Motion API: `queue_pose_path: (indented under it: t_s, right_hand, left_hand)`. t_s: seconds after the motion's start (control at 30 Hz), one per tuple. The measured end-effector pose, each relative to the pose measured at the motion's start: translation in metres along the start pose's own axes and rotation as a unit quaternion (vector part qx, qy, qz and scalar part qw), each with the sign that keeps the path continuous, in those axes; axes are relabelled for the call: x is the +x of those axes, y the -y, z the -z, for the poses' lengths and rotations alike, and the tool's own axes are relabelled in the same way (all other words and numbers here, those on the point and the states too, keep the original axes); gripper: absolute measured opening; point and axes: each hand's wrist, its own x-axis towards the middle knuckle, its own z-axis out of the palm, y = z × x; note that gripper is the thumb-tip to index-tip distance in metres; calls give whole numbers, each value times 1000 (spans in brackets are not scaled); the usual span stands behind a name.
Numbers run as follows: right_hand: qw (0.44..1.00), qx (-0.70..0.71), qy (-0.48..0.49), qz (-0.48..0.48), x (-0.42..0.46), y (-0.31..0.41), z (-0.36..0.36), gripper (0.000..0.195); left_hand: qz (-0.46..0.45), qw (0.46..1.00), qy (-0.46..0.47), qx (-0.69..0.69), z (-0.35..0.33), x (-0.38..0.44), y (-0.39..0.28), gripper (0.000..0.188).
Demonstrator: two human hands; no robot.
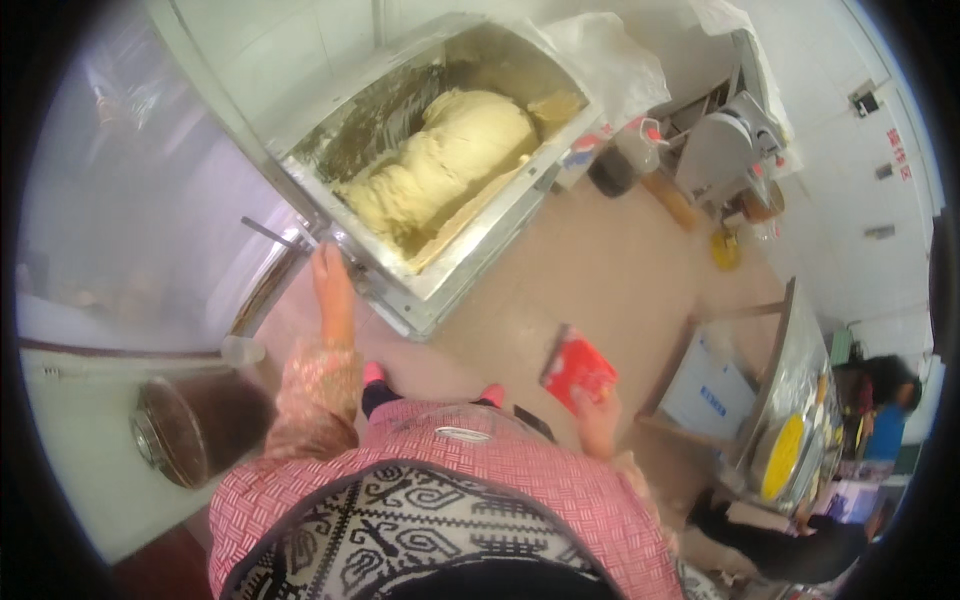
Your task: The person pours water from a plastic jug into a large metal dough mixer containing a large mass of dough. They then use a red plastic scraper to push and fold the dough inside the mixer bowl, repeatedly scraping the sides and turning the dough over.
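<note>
My left hand (pixel 331 279) reaches to the near left corner of a metal dough mixer trough (pixel 435 289). Its fingertips meet the outer edge there, beside a metal lever (pixel 268 233); whether they grip anything is hidden. Inside the trough lies a large, pale yellow mass of dough (pixel 457 154), with smears of dough on the walls. My right hand (pixel 598 424) holds a flat red scraper (pixel 577 367) with whitish smudges, out over the floor and apart from the mixer.
A brown lidded container (pixel 202 427) stands at left by a wall. Beyond the mixer are a clear jug with a red cap (pixel 640 142) and a grey machine (pixel 716 154). At right, a table (pixel 787 360) bears a yellow-filled round pan (pixel 782 457); people (pixel 795 544) are near it.
</note>
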Motion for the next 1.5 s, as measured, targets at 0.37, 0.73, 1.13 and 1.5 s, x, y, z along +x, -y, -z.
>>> queue_pose_path:
  t_s: [0.37, 0.73, 1.13, 1.5]
  right_hand:
    - [989, 98, -71, 86, 197, 82, 90, 27]
    - [792, -477, 80, 373, 461, 224, -123, 29]
    - [622, -703, 161, 306, 551, 136, -217, 18]
    - [387, -657, 637, 110, 529, 289, -217, 31]
  left_hand:
    - [-32, 957, -220, 187, -87, 3, -57, 51]
    - [64, 941, -204, 262, -95, -8, -87, 39]
    - [23, 949, -236, 210, -100, 0, -67, 43]
    - [102, 881, -305, 347, -99, 3, -55, 48]
